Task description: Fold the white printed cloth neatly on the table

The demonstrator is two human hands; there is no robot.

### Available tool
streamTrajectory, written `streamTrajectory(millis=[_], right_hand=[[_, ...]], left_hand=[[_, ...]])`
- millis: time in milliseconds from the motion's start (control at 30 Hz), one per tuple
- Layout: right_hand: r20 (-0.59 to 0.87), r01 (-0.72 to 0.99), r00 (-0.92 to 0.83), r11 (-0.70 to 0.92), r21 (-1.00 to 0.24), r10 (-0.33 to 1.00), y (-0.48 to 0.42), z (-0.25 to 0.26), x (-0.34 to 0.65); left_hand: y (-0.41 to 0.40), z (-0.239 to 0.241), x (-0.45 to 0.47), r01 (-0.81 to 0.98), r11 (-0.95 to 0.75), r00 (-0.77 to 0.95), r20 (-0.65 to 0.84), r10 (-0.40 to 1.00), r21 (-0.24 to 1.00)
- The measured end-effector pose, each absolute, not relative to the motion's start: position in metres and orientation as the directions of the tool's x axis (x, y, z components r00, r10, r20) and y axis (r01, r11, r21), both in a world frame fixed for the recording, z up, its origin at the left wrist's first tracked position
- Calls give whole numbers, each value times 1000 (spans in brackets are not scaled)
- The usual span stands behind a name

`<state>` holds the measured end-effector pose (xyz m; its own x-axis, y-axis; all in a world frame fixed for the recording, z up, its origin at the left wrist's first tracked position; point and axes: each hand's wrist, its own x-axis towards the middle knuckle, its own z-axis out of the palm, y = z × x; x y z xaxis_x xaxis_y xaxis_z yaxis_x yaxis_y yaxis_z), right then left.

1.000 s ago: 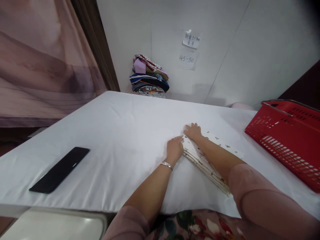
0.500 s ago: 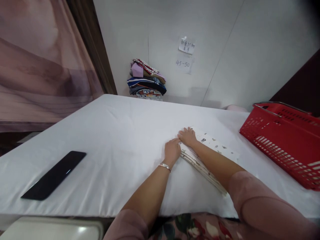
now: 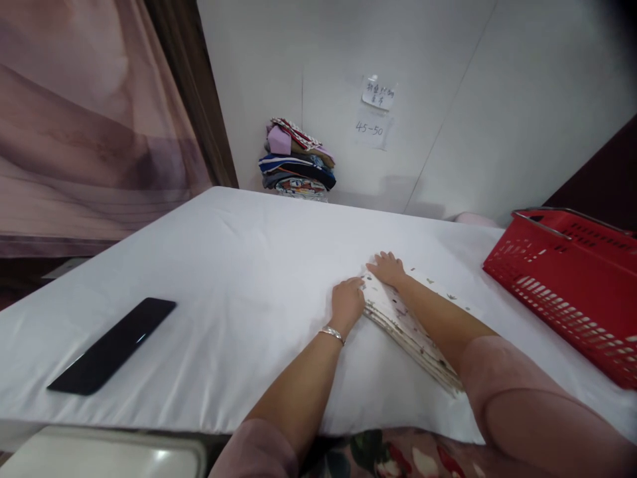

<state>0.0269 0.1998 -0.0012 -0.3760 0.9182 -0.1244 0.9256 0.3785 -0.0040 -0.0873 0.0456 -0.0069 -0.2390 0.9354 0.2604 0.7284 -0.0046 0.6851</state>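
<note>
A white folded cloth (image 3: 401,325) with a small scattered print lies on the table in several layers, its long folded edge slanting toward me. At its left corner my left hand (image 3: 347,302), with a silver bracelet on the wrist, has its fingers curled over the edge; the thumb side is partly hidden. Lying flat on the cloth's upper far part is my right hand (image 3: 387,269), fingers spread and pressing down. My right forearm crosses above the cloth and covers part of it.
A red plastic basket (image 3: 567,285) with metal handles stands at the right. On the left lies a flat black object (image 3: 114,346) on the white-covered table (image 3: 239,279). Folded clothes (image 3: 298,159) are piled beyond the far edge. Paper signs (image 3: 373,129) hang on the wall.
My right hand has slid a little to the right across the cloth, opening a small gap from my left hand. The whole view has shifted slightly.
</note>
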Motion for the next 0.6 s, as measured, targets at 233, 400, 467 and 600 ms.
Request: streamTrajectory(millis=[233, 400, 467, 600], right_hand=[[-159, 935, -352, 341, -92, 922, 202, 13, 25], [-63, 907, -411, 401, -131, 910, 165, 14, 21], [-50, 869, -483, 471, -154, 874, 145, 10, 18], [-75, 846, -519, 498, -190, 852, 127, 10, 14]], left_hand=[[45, -6, -88, 732, -2, -228, 248, 942, 681], [47, -7, -89, 727, 3, -242, 253, 937, 686], [49, -7, -90, 734, 2, -239, 256, 937, 679], [51, -8, -93, 732, -3, -238, 260, 936, 682]])
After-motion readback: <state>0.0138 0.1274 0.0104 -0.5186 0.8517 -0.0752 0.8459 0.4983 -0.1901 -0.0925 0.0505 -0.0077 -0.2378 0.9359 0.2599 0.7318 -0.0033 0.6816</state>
